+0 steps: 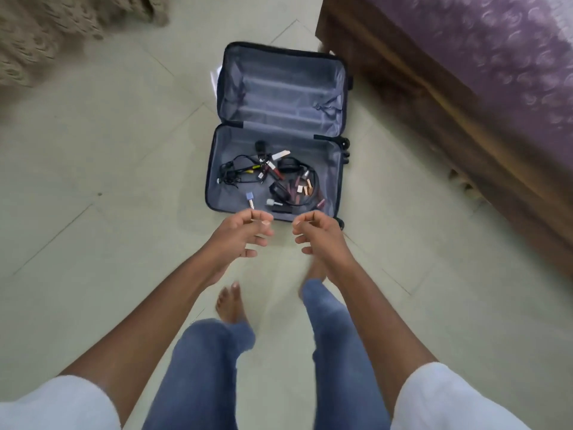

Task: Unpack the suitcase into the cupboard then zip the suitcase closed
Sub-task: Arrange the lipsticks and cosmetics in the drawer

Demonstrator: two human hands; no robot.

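head view: open suitcase (280,88), near half with tangled cables (238,172), perhaps lipsticks (302,189)

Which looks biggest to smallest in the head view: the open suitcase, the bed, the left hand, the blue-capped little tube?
1. bed, though cut off by the frame
2. suitcase
3. left hand, enlarged by nearness to the camera
4. blue-capped tube
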